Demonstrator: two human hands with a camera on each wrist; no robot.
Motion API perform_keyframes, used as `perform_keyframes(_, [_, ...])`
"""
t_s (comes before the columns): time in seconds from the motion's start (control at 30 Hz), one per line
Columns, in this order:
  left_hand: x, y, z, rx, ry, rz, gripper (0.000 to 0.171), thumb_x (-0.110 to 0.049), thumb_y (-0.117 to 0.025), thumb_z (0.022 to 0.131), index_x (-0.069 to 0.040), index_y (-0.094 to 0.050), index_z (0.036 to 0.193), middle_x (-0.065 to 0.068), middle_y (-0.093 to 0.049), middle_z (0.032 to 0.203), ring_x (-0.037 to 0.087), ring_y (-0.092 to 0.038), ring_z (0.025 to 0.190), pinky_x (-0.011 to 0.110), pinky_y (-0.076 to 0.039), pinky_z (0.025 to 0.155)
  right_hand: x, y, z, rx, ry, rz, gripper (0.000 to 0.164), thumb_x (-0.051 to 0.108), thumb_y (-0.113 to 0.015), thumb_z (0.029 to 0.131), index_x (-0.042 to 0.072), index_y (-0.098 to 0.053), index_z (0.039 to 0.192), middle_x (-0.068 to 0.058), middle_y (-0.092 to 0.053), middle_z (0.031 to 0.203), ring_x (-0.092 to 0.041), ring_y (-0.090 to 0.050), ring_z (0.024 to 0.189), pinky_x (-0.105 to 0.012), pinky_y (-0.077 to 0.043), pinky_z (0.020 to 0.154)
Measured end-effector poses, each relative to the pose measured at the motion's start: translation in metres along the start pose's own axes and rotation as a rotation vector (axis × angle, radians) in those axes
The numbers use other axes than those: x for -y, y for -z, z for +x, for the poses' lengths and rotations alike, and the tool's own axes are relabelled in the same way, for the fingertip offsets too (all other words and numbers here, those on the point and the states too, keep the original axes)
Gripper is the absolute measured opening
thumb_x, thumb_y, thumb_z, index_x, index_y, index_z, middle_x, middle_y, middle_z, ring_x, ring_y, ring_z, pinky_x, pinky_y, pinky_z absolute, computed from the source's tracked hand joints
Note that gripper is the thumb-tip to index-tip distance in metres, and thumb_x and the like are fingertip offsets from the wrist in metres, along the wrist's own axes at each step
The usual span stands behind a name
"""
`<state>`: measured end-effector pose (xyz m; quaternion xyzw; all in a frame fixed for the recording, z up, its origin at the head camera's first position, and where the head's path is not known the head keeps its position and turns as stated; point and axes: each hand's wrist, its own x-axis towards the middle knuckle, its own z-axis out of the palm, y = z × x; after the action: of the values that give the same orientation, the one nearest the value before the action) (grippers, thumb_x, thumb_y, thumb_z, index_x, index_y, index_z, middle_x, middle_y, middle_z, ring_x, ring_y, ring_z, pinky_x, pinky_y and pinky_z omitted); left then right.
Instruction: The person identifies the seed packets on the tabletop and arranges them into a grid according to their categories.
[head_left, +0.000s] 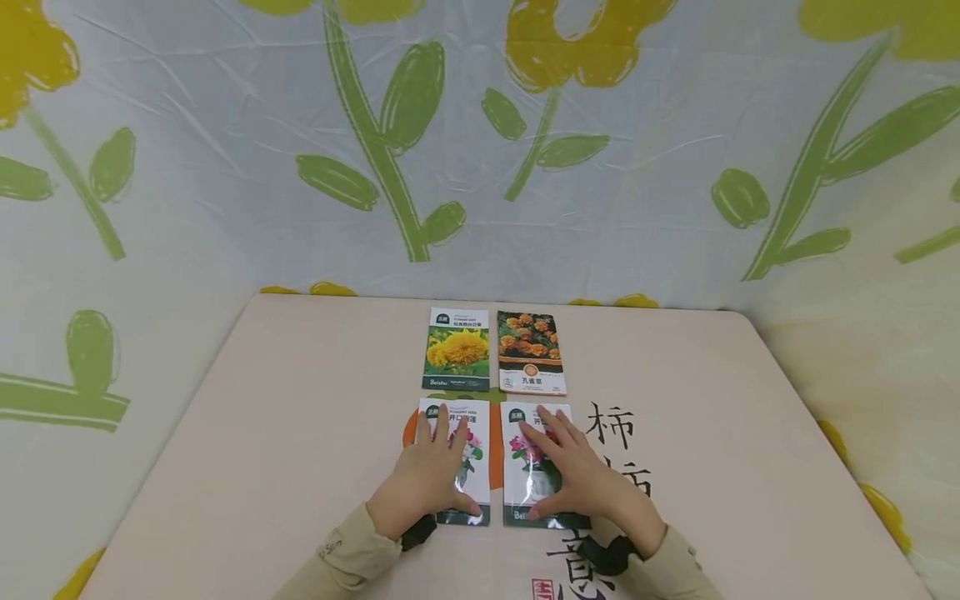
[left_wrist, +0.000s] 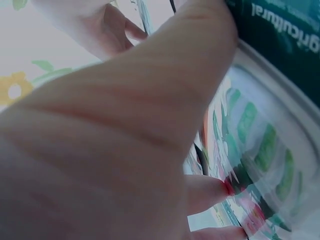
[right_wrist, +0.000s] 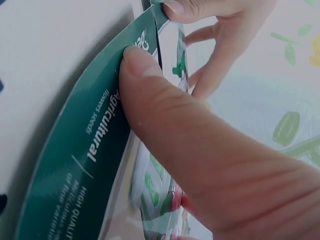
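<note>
Two matching white seed packets with pink flowers and dark green bottom bands lie side by side in the head view. My left hand (head_left: 431,472) rests with spread fingers on the left seed packet (head_left: 477,479). Likewise, my right hand (head_left: 583,475) lies spread over the right seed packet (head_left: 519,479). Each hand covers part of its packet's picture. In the right wrist view, the thumb (right_wrist: 165,110) touches the packet's green band (right_wrist: 95,110). The left wrist view has the left thumb (left_wrist: 200,55) across its packet, near the green band (left_wrist: 280,30).
Beyond the hands lie a yellow-flower seed packet (head_left: 457,350) and an orange marigold seed packet (head_left: 531,352), side by side. The pale pink table (head_left: 300,400) bears printed black characters (head_left: 611,425) and an orange fruit print. A flower-patterned cloth (head_left: 600,217) hangs behind the table and along its sides.
</note>
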<state>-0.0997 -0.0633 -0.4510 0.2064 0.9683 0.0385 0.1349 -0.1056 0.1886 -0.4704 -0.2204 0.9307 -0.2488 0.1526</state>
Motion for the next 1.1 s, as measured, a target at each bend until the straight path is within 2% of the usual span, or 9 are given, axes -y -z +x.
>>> perform_keyframes(0.43, [0.002, 0.002, 0.0, 0.028, 0.014, -0.075, 0.121, -0.071, -0.079, 0.061, -0.007, -0.034, 0.154, 0.027, -0.023, 0.158, 0.056, -0.026, 0.139, 0.05, -0.057, 0.085, 0.006, 0.005, -0.001, 0.006, -0.01, 0.016, 0.109, 0.05, -0.09, 0.064, 0.017, -0.038, 0.154, -0.016, -0.012, 0.164, -0.048, -0.004, 0.148, -0.076, -0.017, 0.106])
perform_keyframes(0.7, [0.004, 0.004, -0.002, 0.041, 0.057, -0.147, 0.118, -0.065, -0.084, 0.06, -0.013, -0.035, 0.154, 0.028, -0.017, 0.159, 0.058, -0.02, 0.14, 0.045, -0.06, 0.077, 0.007, 0.007, -0.003, 0.018, -0.017, 0.021, 0.11, 0.05, -0.09, 0.064, 0.018, -0.036, 0.155, -0.017, -0.01, 0.165, -0.048, -0.002, 0.148, -0.077, -0.019, 0.105])
perform_keyframes(1.1, [0.006, 0.005, -0.001, 0.043, 0.049, -0.109, 0.118, -0.067, -0.082, 0.06, -0.014, -0.035, 0.155, 0.028, -0.02, 0.158, 0.058, -0.023, 0.139, 0.037, -0.061, 0.068, 0.008, 0.011, -0.001, 0.037, -0.053, 0.034, 0.111, 0.052, -0.089, 0.064, 0.019, -0.035, 0.155, -0.019, -0.008, 0.165, -0.048, 0.001, 0.148, -0.078, -0.022, 0.103])
